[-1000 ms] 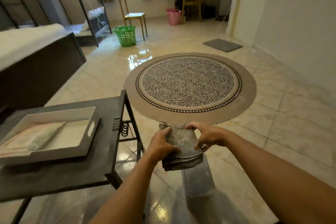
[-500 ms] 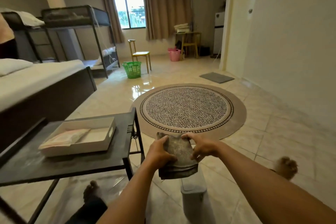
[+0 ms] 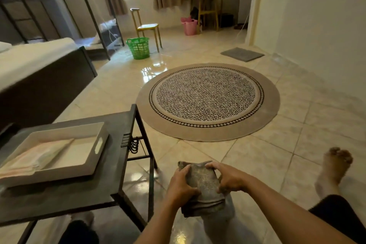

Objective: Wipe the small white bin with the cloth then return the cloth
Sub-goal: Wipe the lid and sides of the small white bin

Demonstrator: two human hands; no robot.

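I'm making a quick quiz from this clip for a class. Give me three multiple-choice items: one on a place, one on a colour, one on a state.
1. Where does the white tray sit?
A. on the dark table
B. on the round rug
C. on the chair

2. What colour is the basket beside the chair?
A. blue
B. green
C. black

3. How is the cloth held?
A. left hand only
B. by both hands
C. lying unheld on the floor

Key: 1 A, the tray rests on the dark table. 2 B, its mesh is bright green. 3 B, the left hand and right hand grip its two sides.
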